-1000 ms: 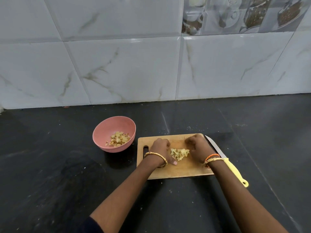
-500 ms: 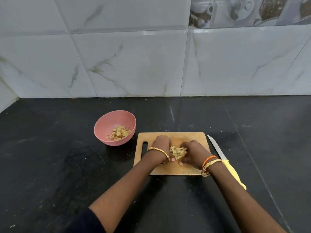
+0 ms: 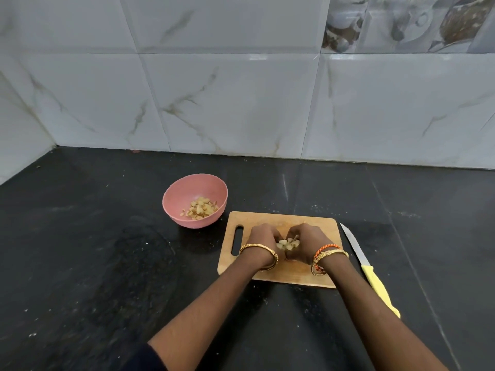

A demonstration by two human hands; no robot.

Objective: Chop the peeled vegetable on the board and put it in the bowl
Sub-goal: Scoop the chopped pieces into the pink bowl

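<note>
My left hand (image 3: 263,238) and my right hand (image 3: 305,241) sit side by side over the middle of the wooden chopping board (image 3: 316,274), fingers curled inward toward each other. Between them I cup a small heap of pale chopped vegetable pieces (image 3: 286,244); both hands press in on the heap from either side, gripping it together. I cannot tell whether the heap is lifted or touching the wood.

A gold bangle (image 3: 258,247) circles my left wrist, and on my right wrist I wear an orange thread band (image 3: 325,249) next to another gold bangle (image 3: 330,257).

The board lies flat on the black stone counter (image 3: 107,263), its handle slot at the left end. Just beside its right edge the knife (image 3: 367,269) lies on the counter, blade pointing away from me, yellow handle partly hidden under my right forearm.

To the left of the board, near its far corner but apart from it, stands the pink bowl (image 3: 184,194), holding more chopped pieces (image 3: 201,208) in its bottom. Marbled white wall tiles (image 3: 227,103) rise behind the counter.
</note>
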